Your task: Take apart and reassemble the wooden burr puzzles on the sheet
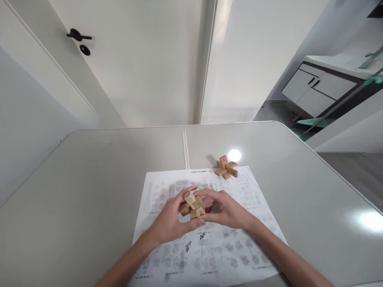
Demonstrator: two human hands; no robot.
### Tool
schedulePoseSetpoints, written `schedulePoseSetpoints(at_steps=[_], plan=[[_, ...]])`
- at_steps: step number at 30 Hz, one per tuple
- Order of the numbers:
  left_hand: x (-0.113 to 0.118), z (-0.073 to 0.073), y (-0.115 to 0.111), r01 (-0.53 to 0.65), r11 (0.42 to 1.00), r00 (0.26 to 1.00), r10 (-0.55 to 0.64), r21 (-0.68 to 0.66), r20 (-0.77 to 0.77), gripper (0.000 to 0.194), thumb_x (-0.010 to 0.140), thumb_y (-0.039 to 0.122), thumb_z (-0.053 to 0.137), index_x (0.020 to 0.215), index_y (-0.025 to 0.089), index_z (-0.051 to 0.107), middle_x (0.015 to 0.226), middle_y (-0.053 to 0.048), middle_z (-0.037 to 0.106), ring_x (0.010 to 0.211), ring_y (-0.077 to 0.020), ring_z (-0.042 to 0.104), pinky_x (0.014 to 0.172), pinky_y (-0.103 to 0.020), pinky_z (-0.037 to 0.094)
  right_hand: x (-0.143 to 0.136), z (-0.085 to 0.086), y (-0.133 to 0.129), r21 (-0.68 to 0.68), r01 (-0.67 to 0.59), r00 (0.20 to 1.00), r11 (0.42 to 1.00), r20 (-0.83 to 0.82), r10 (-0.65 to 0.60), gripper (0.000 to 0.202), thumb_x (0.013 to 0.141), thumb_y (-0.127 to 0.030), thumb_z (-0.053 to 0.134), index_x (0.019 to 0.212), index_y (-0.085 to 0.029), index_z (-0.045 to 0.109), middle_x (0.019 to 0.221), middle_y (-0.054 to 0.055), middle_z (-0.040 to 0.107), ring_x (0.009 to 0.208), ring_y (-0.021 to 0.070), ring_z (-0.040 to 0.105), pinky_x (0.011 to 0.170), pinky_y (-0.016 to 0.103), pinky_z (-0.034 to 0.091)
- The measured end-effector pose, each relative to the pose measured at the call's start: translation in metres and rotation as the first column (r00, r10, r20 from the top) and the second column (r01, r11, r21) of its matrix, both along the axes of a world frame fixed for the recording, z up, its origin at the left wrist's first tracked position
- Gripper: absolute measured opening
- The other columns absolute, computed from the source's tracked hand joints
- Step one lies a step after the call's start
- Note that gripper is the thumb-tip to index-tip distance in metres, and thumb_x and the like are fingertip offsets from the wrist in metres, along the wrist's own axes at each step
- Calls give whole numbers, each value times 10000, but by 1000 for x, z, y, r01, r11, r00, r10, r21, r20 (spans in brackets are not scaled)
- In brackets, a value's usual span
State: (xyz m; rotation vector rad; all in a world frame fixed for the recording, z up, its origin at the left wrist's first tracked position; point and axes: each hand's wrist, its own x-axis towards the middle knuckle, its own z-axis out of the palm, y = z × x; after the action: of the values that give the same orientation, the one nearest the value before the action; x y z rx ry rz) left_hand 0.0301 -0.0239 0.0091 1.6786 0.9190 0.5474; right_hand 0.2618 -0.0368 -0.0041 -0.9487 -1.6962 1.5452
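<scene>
A wooden block puzzle (196, 205) made of interlocking pieces is held between both hands above a printed sheet. My left hand (175, 215) wraps round its left side, thumb along the near edge and fingers behind. From the right, my right hand (223, 209) grips it with thumb and fingertips. One pale piece sticks up at the puzzle's upper left. Beyond my right hand, a second wooden puzzle (226, 167), star-shaped and with dark marks on its pieces, rests at the sheet's far right edge, untouched.
The large paper sheet (158, 255) carries rows of small printed figures and has torn spots near its middle. It lies on a light grey table (74, 207) with a seam down the centre. Behind stand a white door (143, 63) and, at right, a white cabinet (317, 87).
</scene>
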Motion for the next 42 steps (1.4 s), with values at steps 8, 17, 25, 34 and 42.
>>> schedulePoseSetpoints(at_steps=[8,17,25,34,42], plan=[[-3,2,2,37,999,997,-35,25,-75,787,867,473,754,1561,301,424,900,12,679,735,-172,566,739,-322,515,3,15,4,-146,-95,989,985,-129,76,336,931,-436,792,1213,-254,764,908,25,796,731,179,745,682,314,617],[-6,1,3,61,998,998,-60,33,-37,744,920,650,650,1511,242,454,834,19,589,688,-159,498,704,-308,486,-2,4,0,-118,-26,995,993,-99,15,355,956,-456,762,1229,-230,777,737,-12,674,541,117,590,503,236,492],[-2,-7,1,-75,997,996,74,13,48,863,870,737,688,1519,274,358,923,-11,629,821,-208,590,767,-333,481,-16,-7,-7,-95,132,969,987,-197,-149,391,1002,-497,683,1281,-226,723,638,-65,531,511,105,498,518,249,442],[-2,-10,2,-62,998,997,61,23,47,680,952,656,638,1458,256,421,904,4,570,775,-172,514,752,-327,473,-23,-7,-11,58,240,968,969,-92,-235,386,1054,-499,588,1305,-242,727,724,-5,633,573,136,582,523,262,428],[-1,-12,-1,-30,999,995,27,27,97,584,1042,584,535,1503,274,357,1135,-71,675,1022,-238,674,921,-409,549,-28,-5,-13,-9,276,958,961,-78,-276,436,1058,-544,562,1309,-213,692,658,-12,635,530,148,583,489,258,412]])
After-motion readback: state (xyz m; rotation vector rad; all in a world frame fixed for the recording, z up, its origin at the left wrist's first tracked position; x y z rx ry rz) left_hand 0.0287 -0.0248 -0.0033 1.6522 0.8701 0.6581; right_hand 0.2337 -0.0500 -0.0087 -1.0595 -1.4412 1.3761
